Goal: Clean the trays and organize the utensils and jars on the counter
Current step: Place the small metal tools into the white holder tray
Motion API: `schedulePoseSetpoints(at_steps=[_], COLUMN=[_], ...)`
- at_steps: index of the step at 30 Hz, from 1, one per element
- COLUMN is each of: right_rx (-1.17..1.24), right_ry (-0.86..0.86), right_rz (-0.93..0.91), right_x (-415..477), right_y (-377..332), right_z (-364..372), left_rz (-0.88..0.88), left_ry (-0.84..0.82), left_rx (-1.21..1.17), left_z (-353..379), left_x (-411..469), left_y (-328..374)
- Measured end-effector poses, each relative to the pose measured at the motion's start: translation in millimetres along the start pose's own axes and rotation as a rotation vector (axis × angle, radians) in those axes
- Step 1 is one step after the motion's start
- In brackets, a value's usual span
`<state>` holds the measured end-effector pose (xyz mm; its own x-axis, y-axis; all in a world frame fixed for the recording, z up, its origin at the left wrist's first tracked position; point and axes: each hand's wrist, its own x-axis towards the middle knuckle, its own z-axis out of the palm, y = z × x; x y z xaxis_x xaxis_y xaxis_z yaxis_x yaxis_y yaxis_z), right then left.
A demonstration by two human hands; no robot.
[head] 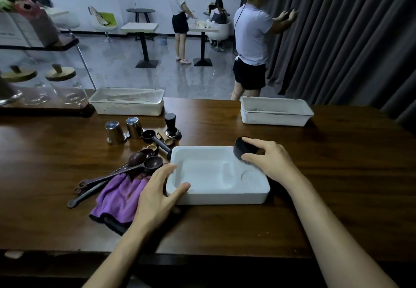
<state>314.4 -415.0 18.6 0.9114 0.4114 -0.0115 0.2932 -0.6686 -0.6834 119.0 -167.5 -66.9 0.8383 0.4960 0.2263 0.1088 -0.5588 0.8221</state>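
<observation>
Near table (337, 175) front edge: left hand (157, 194) gripping tray (216, 197) rim, right hand (267, 160) clasping brush (244, 148) — hard strokes risk sliding tray into spoons (135, 163).

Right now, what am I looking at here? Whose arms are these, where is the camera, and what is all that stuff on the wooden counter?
There is no machine here. The one picture comes from a camera worn on a person's head, looking forward and down, so the two bare arms are that person's own. The left hand steadies a white tray at its near left corner. The right hand holds a dark round brush over the tray's far right corner, bristles down. On the counter, left of the tray, lie dark spoons, a purple cloth, two upside-down metal cups and a black coffee tamper. Two more white trays sit at the far edge. Lidded glass jars stand on the far left. Other people are busy in the room behind.
</observation>
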Motion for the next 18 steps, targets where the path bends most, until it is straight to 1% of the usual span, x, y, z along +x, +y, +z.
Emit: schedulePoseSetpoints(at_steps=[6, 18], right_rx=[-0.063, -0.149], right_ry=[0.036, 0.114], right_rz=[-0.037, -0.071], right_x=[-14.1, -12.1], right_y=[12.7, 13.8], right_z=[2.9, 13.3], left_rz=[-0.013, -0.035], left_ry=[-0.001, -0.009], left_rx=[0.011, 0.026], left_z=[0.2, -0.5], left_x=[-0.1, -2.1], left_y=[1.6, 4.5])
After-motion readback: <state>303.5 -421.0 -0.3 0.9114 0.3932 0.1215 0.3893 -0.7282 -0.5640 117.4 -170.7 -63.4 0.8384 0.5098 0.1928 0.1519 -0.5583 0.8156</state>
